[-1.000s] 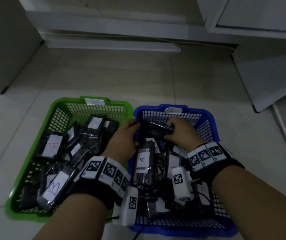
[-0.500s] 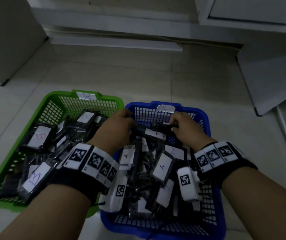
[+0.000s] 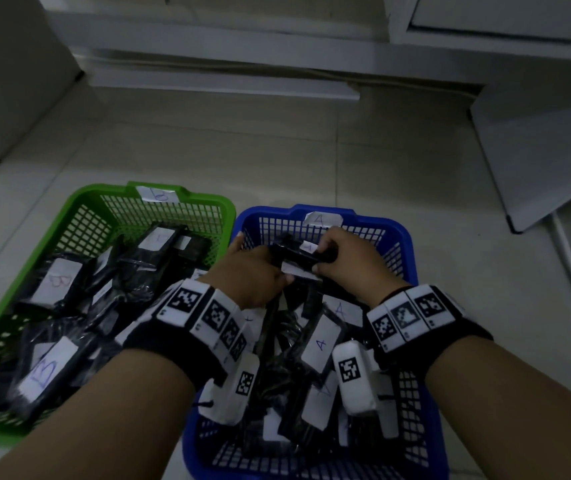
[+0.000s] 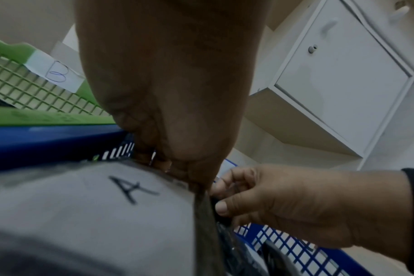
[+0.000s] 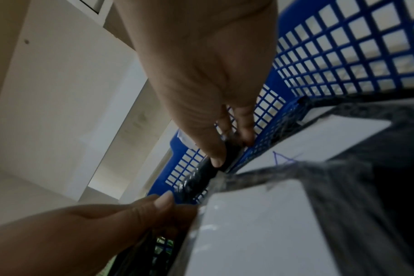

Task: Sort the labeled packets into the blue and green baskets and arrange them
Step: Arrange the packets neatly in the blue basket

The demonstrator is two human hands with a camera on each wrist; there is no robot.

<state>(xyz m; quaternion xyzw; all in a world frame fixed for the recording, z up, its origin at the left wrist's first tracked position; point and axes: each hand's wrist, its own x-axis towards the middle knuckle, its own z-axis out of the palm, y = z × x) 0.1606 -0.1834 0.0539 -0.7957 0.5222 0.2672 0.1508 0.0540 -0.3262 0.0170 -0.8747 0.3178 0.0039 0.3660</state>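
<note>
**Inspector:** What is being handled, and where?

**Assessor:** A black packet (image 3: 299, 256) with a white label is being held at the upper centre of the head view, just inside the far wall of the blue basket (image 3: 402, 237). It is being gripped at one end by the left hand (image 3: 252, 277) and at the other by the right hand (image 3: 349, 261), with fingers and thumbs curled around it. Neither hand is being kept open.

**Inspector:** Is the sorting being done correctly?

**Assessor:** It is being judged so. Packets marked A are being kept in the blue basket, itself tagged A; packets marked B (image 3: 43, 374) are lying in the green basket (image 3: 79, 206) at left.

**Inspector:** How is this step best carried out?

**Assessor:** The packet is best being lowered level, label up, flush against the far wall, so a tidy row is being started. The loose, overlapping packets below are likely being disturbed if it is pressed down hard.
</note>
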